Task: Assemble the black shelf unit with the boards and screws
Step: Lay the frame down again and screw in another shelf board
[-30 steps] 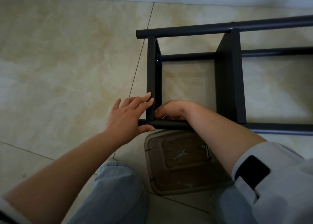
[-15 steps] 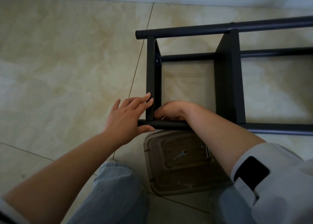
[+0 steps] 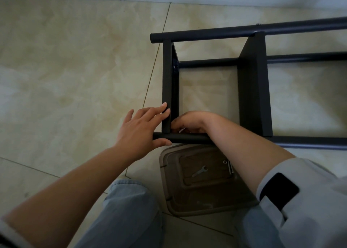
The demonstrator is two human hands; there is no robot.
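The black shelf unit [image 3: 253, 88] lies on its side on the tiled floor. My left hand [image 3: 139, 133] steadies its near left corner, with the fingers flat against the end board [image 3: 167, 78] and the thumb under the near tube [image 3: 187, 139]. My right hand [image 3: 191, 121] reaches inside the frame at that same corner. Its fingers are curled around a small pale metal part [image 3: 181, 130] where board and tube meet. Whether that part is a screw or a tool is hidden by the fingers.
A brown plastic tray [image 3: 169, 191] sits on the floor just below the near tube. It holds a small wrench [image 3: 200, 171] and long screws [image 3: 230, 168]. My knee in jeans [image 3: 127, 210] is at the bottom. A wall base runs along the top edge.
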